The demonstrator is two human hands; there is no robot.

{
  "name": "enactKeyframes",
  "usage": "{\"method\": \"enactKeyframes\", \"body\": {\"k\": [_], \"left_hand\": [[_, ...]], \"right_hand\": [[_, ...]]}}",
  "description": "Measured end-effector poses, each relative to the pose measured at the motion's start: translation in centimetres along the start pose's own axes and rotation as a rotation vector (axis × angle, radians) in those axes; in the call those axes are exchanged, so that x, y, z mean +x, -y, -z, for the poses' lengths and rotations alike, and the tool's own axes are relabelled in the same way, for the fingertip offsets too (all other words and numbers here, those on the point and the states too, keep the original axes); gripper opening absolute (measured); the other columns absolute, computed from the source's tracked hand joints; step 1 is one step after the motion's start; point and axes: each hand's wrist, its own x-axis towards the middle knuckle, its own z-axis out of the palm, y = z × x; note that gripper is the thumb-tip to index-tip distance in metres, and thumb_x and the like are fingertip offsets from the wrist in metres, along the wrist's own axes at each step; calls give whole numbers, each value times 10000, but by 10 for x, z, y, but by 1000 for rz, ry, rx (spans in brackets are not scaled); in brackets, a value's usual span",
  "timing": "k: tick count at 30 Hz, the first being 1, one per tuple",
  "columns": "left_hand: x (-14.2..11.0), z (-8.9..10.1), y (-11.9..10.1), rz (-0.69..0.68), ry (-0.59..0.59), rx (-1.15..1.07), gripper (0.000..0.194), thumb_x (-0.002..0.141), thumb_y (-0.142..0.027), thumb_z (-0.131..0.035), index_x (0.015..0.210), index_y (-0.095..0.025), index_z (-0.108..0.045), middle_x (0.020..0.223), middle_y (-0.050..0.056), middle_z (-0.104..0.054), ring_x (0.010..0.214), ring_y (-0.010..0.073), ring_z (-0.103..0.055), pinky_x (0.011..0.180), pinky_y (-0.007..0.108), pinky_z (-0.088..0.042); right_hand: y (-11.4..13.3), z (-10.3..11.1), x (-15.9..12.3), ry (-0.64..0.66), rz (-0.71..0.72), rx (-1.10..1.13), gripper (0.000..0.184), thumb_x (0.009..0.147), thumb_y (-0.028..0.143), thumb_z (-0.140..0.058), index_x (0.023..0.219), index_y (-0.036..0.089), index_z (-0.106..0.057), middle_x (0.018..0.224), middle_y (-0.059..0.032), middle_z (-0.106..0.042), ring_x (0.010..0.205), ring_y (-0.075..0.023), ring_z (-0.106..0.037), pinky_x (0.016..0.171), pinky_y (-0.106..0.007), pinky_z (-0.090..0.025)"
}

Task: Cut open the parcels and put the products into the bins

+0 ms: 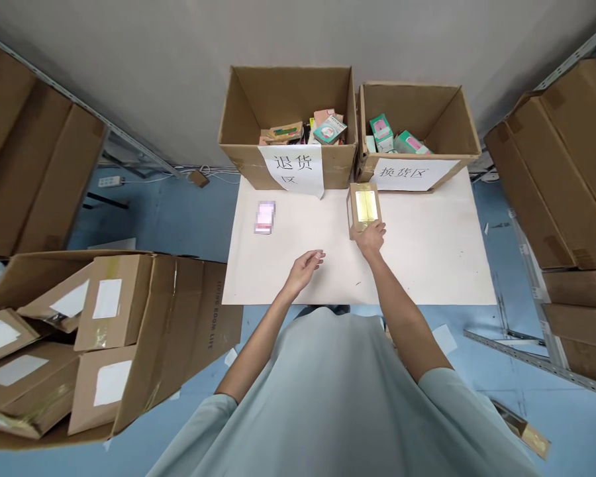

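Observation:
A small taped cardboard box (351, 211) with a pale label stands on the white table (432, 238), just in front of the right-hand carton. My right hand (371, 237) grips its near end, thumb on the left and fingers on the right. Over the table's front part hangs my left hand (306, 268), its fingers loosely bent and apart from the thumb, with nothing visible in it. A flat pinkish item (265, 217), blurred out, lies at the table's left side.
Behind stand two open cartons with handwritten signs: the left carton (243, 159) holds mixed small packs, the right carton (469, 142) green-and-pink boxes. A large carton (189, 311) of labelled parcels is at lower left. Shelves with cardboard boxes (559, 159) flank the table.

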Motion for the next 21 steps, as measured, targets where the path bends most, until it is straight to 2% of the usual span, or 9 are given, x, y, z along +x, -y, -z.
{"method": "enactKeyframes", "body": {"k": [3, 6, 7, 9, 12, 14, 16, 18, 21], "left_hand": [[16, 17, 6, 9, 2, 13, 594, 1045, -648, -618, 1406, -188, -719, 1522, 183, -740, 1338, 307, -746, 1201, 490, -567], [39, 33, 16, 30, -70, 46, 567, 1028, -525, -663, 1487, -192, -664, 1588, 193, -682, 1387, 319, -713, 1192, 504, -573], [46, 38, 21, 41, -102, 60, 614, 1000, -462, -707, 1545, -191, -622, 1632, 207, -640, 1418, 331, -690, 1196, 514, -569], [58, 47, 32, 69, -143, 84, 841, 896, -305, -806, 1670, -183, -502, 1734, 247, -518, 1496, 366, -625, 1219, 535, -546], [64, 60, 54, 124, -84, 99, 1181, 713, -110, -866, 1773, -191, -354, 1837, 273, -339, 1630, 418, -476, 1283, 552, -478], [59, 65, 71, 158, 3, 110, 1262, 643, -79, -876, 1782, -215, -350, 1860, 254, -301, 1686, 438, -390, 1325, 561, -424], [50, 68, 88, 167, 92, 133, 1246, 613, -106, -887, 1757, -227, -407, 1844, 226, -356, 1693, 445, -377, 1345, 567, -397], [41, 66, 103, 147, 166, 156, 1175, 608, -140, -873, 1711, -212, -474, 1792, 205, -458, 1661, 437, -430, 1345, 566, -404], [31, 60, 118, 126, 209, 159, 1093, 616, -161, -830, 1664, -193, -520, 1708, 184, -573, 1579, 403, -535, 1314, 557, -452]], "right_hand": [[-6, -3, -12, -8, 78, 0, 782, 873, 483, -822, 1456, 118, -450, 1567, -297, -495, 1414, -419, -467, 1169, -555, -551], [-24, -1, -34, 55, 227, -19, 783, 880, 520, -819, 1471, 165, -448, 1606, -247, -514, 1443, -390, -462, 1208, -558, -531], [-33, 1, -44, 92, 282, -26, 813, 875, 524, -829, 1493, 161, -443, 1644, -250, -495, 1481, -391, -453, 1228, -561, -519], [-52, 5, -64, 184, 395, -36, 888, 845, 466, -868, 1546, 129, -438, 1738, -276, -420, 1585, -400, -406, 1294, -559, -463], [-85, 10, -94, 300, 535, 0, 939, 822, 310, -863, 1629, 103, -430, 1851, -267, -297, 1714, -376, -310, 1390, -514, -350], [-104, 9, -112, 311, 511, 70, 996, 848, 298, -820, 1718, 134, -364, 1889, -223, -251, 1747, -342, -286, 1397, -496, -350], [-120, 3, -128, 294, 369, 167, 1103, 877, 354, -790, 1801, 158, -222, 1902, -216, -219, 1745, -332, -314, 1370, -511, -401], [-130, -8, -141, 292, 216, 269, 1177, 896, 433, -775, 1833, 171, -112, 1896, -236, -230, 1717, -341, -377, 1334, -542, -443], [-135, -26, -153, 314, 130, 376, 1105, 938, 552, -721, 1830, 205, -168, 1851, -245, -352, 1660, -344, -470, 1271, -562, -500]]}}
